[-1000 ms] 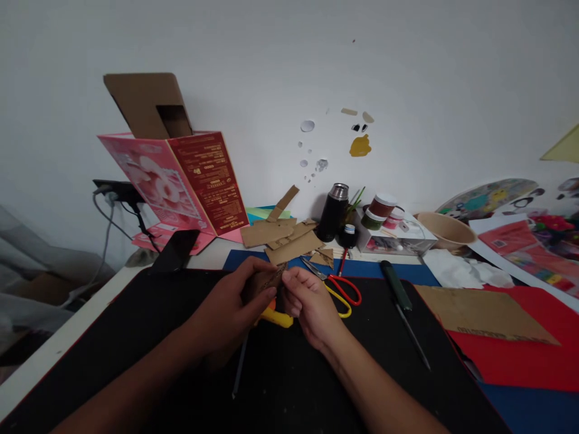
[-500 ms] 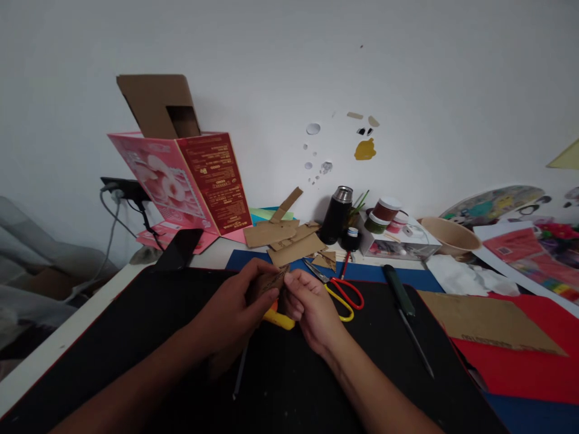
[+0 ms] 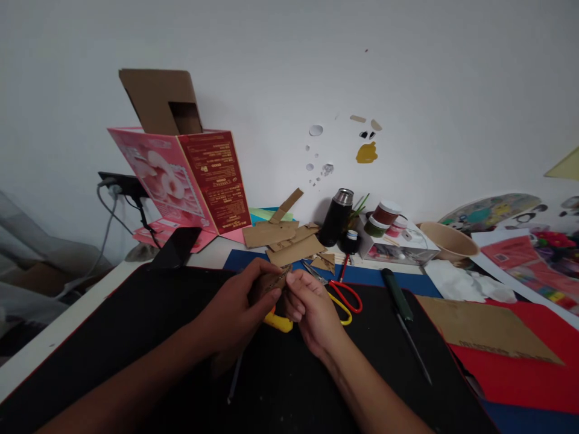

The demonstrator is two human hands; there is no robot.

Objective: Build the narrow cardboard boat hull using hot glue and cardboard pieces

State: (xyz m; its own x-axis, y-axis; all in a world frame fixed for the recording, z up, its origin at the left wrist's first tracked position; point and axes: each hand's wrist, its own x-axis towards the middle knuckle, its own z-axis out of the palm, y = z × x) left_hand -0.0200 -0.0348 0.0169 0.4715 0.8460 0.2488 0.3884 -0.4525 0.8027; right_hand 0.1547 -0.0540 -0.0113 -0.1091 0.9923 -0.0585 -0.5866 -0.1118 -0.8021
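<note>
Between my hands, above the black mat (image 3: 289, 392), is a small piece of brown cardboard (image 3: 274, 281). My left hand (image 3: 239, 307) is closed on it, thumb in front and fingers behind. The fingertips of my right hand (image 3: 312, 304) pinch at its right edge; whether they hold the cardboard itself or a shred of it is too small to tell. Below the hands lies a yellow-handled tool (image 3: 278, 322), partly covered by them. A thin grey rod (image 3: 235, 377) rests on the mat nearby. Scissors (image 3: 346, 297) with red and yellow handles lie just beyond my right hand.
Cardboard scraps (image 3: 296, 247) are piled behind the hands. A black flask (image 3: 337, 217), an ink bottle (image 3: 351, 242) and paint jars (image 3: 384, 216) stand at the back. Right lie a green-handled screwdriver (image 3: 398, 295) and a cardboard sheet (image 3: 488, 328). A pink box (image 3: 181, 181) stands left.
The view has shifted slightly. Both hands keep nearly the same grip at the cardboard; no object has been visibly picked up or put down.
</note>
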